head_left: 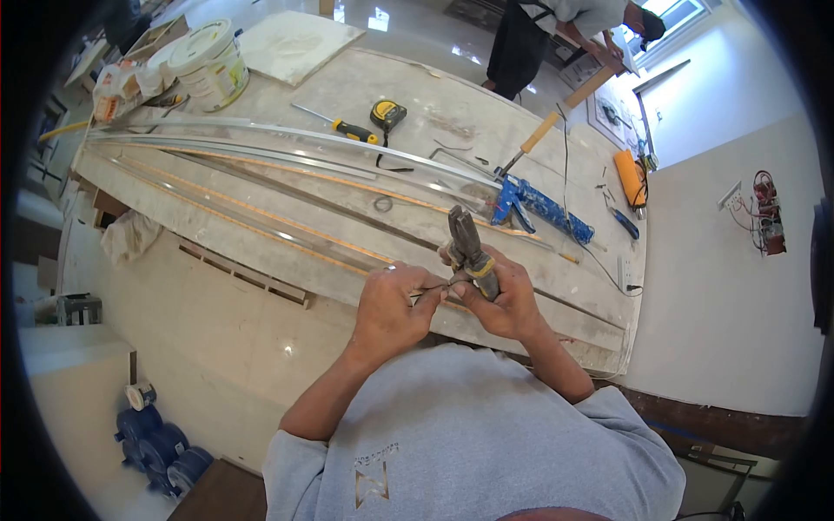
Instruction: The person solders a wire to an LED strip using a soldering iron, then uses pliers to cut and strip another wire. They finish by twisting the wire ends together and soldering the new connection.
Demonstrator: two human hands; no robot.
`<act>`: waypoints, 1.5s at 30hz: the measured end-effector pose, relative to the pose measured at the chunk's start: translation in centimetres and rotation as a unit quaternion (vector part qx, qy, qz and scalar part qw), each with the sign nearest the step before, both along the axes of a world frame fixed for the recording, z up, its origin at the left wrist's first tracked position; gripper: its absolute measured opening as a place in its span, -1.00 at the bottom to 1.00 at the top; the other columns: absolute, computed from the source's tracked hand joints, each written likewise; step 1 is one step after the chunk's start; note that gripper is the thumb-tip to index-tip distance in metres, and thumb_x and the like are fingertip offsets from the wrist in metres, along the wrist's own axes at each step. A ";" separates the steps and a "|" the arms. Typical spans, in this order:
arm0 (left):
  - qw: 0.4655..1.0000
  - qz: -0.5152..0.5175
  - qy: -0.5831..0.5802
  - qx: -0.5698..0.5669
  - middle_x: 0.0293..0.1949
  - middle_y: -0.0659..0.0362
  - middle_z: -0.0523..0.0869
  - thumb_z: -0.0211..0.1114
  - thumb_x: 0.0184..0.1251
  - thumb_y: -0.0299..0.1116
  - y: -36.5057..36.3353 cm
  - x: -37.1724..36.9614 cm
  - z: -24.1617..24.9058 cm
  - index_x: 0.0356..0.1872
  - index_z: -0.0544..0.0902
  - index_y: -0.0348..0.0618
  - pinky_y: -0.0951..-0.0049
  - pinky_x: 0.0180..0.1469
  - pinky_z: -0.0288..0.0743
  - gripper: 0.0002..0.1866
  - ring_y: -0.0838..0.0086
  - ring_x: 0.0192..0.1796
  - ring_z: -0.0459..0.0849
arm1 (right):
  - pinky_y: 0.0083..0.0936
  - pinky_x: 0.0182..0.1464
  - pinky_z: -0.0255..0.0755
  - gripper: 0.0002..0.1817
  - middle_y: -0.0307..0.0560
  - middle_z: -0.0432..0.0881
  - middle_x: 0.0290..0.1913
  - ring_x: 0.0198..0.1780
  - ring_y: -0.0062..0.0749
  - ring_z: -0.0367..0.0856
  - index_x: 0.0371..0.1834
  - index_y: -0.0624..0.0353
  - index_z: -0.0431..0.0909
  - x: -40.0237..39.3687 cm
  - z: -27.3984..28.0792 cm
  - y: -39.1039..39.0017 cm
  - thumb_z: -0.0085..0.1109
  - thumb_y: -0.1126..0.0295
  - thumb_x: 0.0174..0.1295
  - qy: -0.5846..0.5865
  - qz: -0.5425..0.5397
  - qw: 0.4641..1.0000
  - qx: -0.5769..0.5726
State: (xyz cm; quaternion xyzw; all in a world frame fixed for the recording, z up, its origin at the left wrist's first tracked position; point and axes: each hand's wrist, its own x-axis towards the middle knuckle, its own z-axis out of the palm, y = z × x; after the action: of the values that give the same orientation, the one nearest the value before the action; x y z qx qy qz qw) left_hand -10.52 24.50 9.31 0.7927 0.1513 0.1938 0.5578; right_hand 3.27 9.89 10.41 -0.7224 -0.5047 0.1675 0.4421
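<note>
My right hand [506, 300] is closed around a pair of pliers [465, 236], whose grey, worn jaws point up and away from me. Thumb and fingers of my left hand [395, 304] pinch a thin dark wire-like piece [440, 286]. The fingertips of both hands meet at that piece, close to my chest at the table's near edge. Just beyond the pliers lies a blue caulking gun [547, 208]. A small wire coil [383, 204] rests on the boards farther left.
Long metal strips [287, 135] run across the worktable [304, 97]. A screwdriver [354, 131], a tape measure [387, 114], a utility knife [625, 223] and an orange tool [630, 178] lie on it. A white bucket [208, 65] stands far left. Another person [543, 35] bends over beyond the table.
</note>
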 end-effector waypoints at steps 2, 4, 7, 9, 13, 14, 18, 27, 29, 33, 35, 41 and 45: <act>1.000 0.007 -0.006 0.011 -0.46 0.08 0.73 0.41 0.09 -0.47 0.0 0.1 -0.2 -0.41 0.75 -0.16 0.22 -0.26 0.46 -0.95 0.16 -0.37 0.67 | -0.33 0.16 0.51 -0.80 0.09 0.67 0.10 0.10 -0.13 0.68 -0.13 0.31 0.61 0.0 -0.1 0.0 0.28 0.57 0.17 -0.016 0.001 1.000 -0.004; 0.999 0.030 -0.022 0.021 -0.50 0.14 0.71 0.43 0.04 -0.50 -0.3 0.2 -0.6 -0.49 0.70 -0.12 0.21 -0.28 0.41 -0.94 0.20 -0.37 0.65 | -0.34 0.16 0.51 -0.78 0.09 0.67 0.10 0.10 -0.13 0.69 -0.11 0.31 0.61 -0.1 -0.1 0.1 0.27 0.57 0.16 -0.003 -0.002 1.000 -0.008; 0.998 0.050 -0.024 0.038 -0.49 0.15 0.72 0.45 0.00 -0.53 -0.7 0.1 -0.4 -0.50 0.67 -0.09 0.22 -0.26 0.39 -0.89 0.25 -0.32 0.66 | -0.35 0.15 0.51 -0.75 0.08 0.67 0.09 0.09 -0.13 0.69 -0.07 0.32 0.60 -0.1 0.0 0.1 0.27 0.57 0.16 0.010 -0.003 1.000 -0.009; 0.997 0.053 -0.041 0.045 -0.47 0.14 0.74 0.45 0.01 -0.52 -0.8 0.2 -0.9 -0.48 0.68 -0.11 0.22 -0.27 0.42 -0.90 0.23 -0.33 0.68 | -0.35 0.15 0.51 -0.72 0.08 0.67 0.08 0.09 -0.13 0.69 -0.04 0.32 0.60 -0.2 -0.1 0.2 0.27 0.56 0.16 0.010 -0.002 1.000 -0.006; 0.998 0.044 -0.047 -0.024 -0.42 0.10 0.77 0.41 0.11 -0.53 -1.1 0.4 -0.2 -0.40 0.67 -0.18 0.24 -0.30 0.51 -0.93 0.18 -0.39 0.72 | -0.34 0.14 0.51 -0.74 0.09 0.67 0.07 0.06 -0.14 0.69 -0.06 0.32 0.62 -0.2 -0.2 0.2 0.28 0.54 0.16 -0.002 -0.002 1.000 -0.006; 0.998 0.043 -0.047 -0.024 -0.42 0.10 0.77 0.41 0.11 -0.53 -1.1 0.3 -0.3 -0.40 0.67 -0.18 0.24 -0.30 0.51 -0.93 0.18 -0.39 0.72 | -0.33 0.14 0.51 -0.75 0.10 0.67 0.07 0.05 -0.14 0.70 -0.07 0.31 0.62 -0.2 -0.2 0.2 0.29 0.53 0.16 -0.011 -0.001 1.000 -0.010; 0.999 0.010 0.006 -0.053 -0.38 0.07 0.78 0.32 0.28 -0.53 -0.9 -0.1 -0.8 -0.26 0.68 -0.28 0.42 -0.26 0.58 -0.94 0.35 -0.37 0.76 | -0.33 0.13 0.51 -0.78 0.10 0.68 0.07 0.04 -0.15 0.70 -0.14 0.30 0.62 -0.4 -0.8 0.0 0.34 0.46 0.19 -0.015 -0.017 1.000 0.000; 0.959 0.026 -0.018 -0.282 -0.45 0.17 0.71 0.16 0.48 -0.49 -0.8 -0.5 0.6 -0.05 0.61 -0.39 0.59 -0.30 0.48 -0.82 0.59 -0.38 0.69 | -0.37 0.13 0.47 -0.66 0.03 0.71 -0.02 0.05 -0.35 0.65 -0.16 0.27 0.62 -1.0 -1.5 -3.3 0.33 0.16 0.30 0.120 -0.028 0.990 -0.066; 0.956 0.025 -0.017 -0.292 -0.44 0.17 0.71 0.17 0.50 -0.48 -0.7 -0.6 0.6 -0.04 0.62 -0.38 0.59 -0.30 0.46 -0.82 0.57 -0.38 0.71 | -0.35 -0.07 0.46 -0.69 0.03 0.64 -0.16 -0.16 -0.24 0.60 -0.23 0.31 0.62 -1.6 -2.1 -3.9 0.32 0.21 0.30 0.152 -0.038 0.985 -0.068; 0.950 0.025 -0.023 -0.309 -0.44 0.17 0.72 0.18 0.49 -0.47 -0.6 -0.6 0.6 -0.07 0.63 -0.38 0.61 -0.34 0.44 -0.83 0.58 -0.40 0.70 | -0.34 -0.10 0.46 -0.67 0.03 0.63 -0.19 -0.19 -0.23 0.61 -0.23 0.30 0.62 -2.6 -1.7 -4.1 0.31 0.19 0.32 0.164 -0.039 0.983 -0.078; 0.950 0.030 -0.021 -0.310 -0.44 0.17 0.72 0.18 0.49 -0.48 -0.7 -0.6 0.8 -0.08 0.63 -0.39 0.61 -0.34 0.46 -0.83 0.58 -0.40 0.70 | -0.33 -0.11 0.48 -0.65 0.05 0.64 -0.19 -0.19 -0.21 0.63 -0.23 0.30 0.63 -2.7 -1.7 -4.2 0.30 0.15 0.33 0.138 -0.012 0.987 -0.080; 0.958 0.012 -0.020 -0.287 -0.44 0.16 0.71 0.18 0.46 -0.52 -0.9 -0.8 1.7 -0.13 0.63 -0.42 0.62 -0.35 0.54 -0.86 0.58 -0.42 0.71 | -0.39 -0.02 0.46 -0.62 0.00 0.66 -0.09 -0.09 -0.31 0.62 -0.02 0.32 0.61 -2.7 -1.9 -4.5 0.30 0.20 0.32 0.124 0.020 0.987 -0.098; 0.961 0.012 -0.002 -0.275 -0.44 0.16 0.71 0.18 0.47 -0.51 -1.0 -0.8 2.0 -0.17 0.63 -0.42 0.61 -0.36 0.54 -0.86 0.57 -0.43 0.72 | -0.38 -0.01 0.47 -0.61 0.04 0.66 -0.05 -0.08 -0.27 0.63 0.00 0.32 0.61 -2.9 -1.7 -4.1 0.30 0.19 0.32 0.110 0.014 0.991 -0.075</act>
State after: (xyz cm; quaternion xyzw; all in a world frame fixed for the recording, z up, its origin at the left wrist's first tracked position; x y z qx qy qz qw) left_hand -11.36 23.50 11.28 0.6068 0.2076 0.1531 0.7518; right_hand 0.42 5.78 8.75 -0.7234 -0.4494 0.2894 0.4371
